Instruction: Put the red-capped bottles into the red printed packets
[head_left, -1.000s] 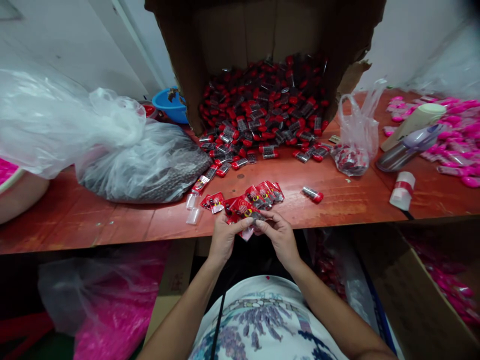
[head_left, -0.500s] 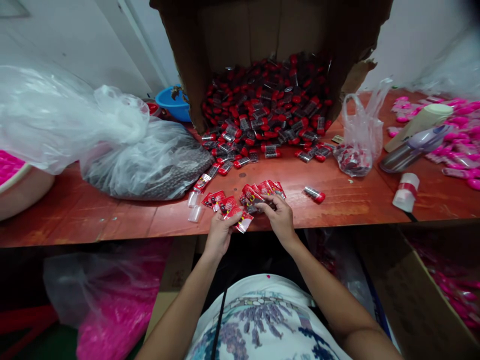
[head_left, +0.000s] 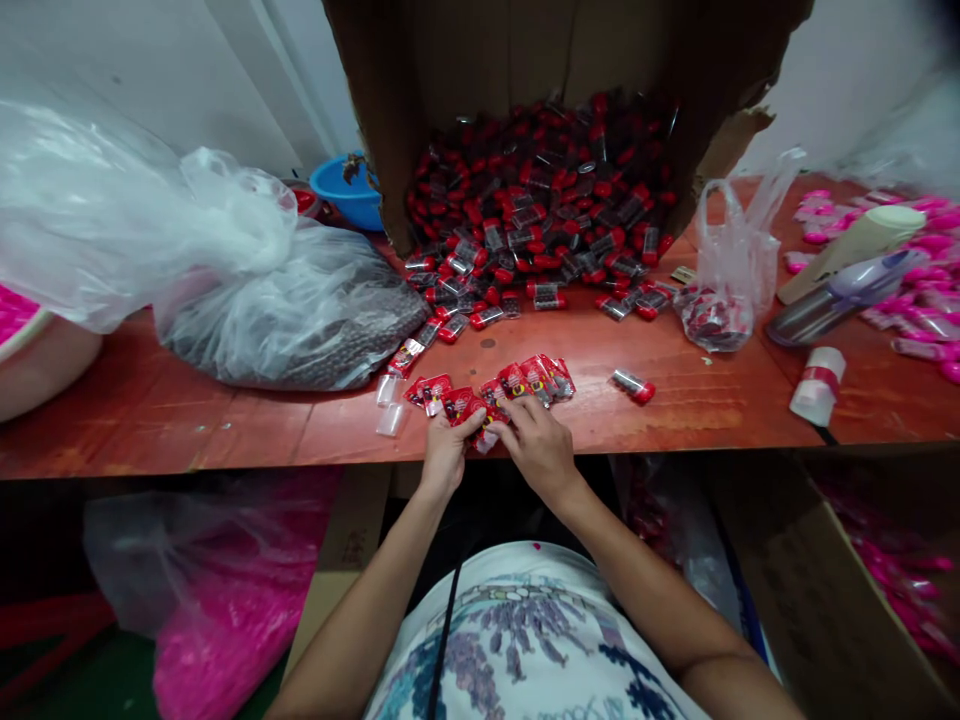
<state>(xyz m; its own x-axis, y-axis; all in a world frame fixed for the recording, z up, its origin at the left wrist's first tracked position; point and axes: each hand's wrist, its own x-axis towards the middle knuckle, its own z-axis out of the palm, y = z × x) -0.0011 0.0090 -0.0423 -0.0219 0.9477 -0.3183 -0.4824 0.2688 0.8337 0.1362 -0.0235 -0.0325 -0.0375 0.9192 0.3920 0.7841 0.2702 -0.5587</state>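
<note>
Filling six o'clock of my remote view, with the hands as the centre of the dial, is a white shirt printed with purple flowers [head_left: 517, 640]. Under the edge of a reddish-brown wooden table [head_left: 277, 425], I see a translucent plastic bag of bright pink pieces [head_left: 232, 620] at eight o'clock and a brown cardboard carton [head_left: 825, 590] at four.

At the centre, the left hand [head_left: 444, 460] has its thumb pressed over small flat red printed plastic sachets [head_left: 459, 403], closed on them at the table's front edge. The right hand [head_left: 541, 450] has thumb and fingers slightly parted, tips against the sachets; I cannot tell whether they grip one.

Just beyond, at one o'clock, lies an overlapping row of matching sachets [head_left: 536, 375]; at ten, a smaller group of them [head_left: 431, 388] lies near two short clear plastic tubes [head_left: 388, 390]. Between two and three, a single clear red-capped cylinder [head_left: 634, 386] lies on its side.

Farther out, I see a translucent bag of dark grey beads [head_left: 300, 325] at ten and a clear handled plastic bag [head_left: 727, 265] at two. At twelve, a big open brown cardboard box [head_left: 480, 50] holds a heap of red-capped cylinders [head_left: 532, 205], some spilling onto the table.
</note>
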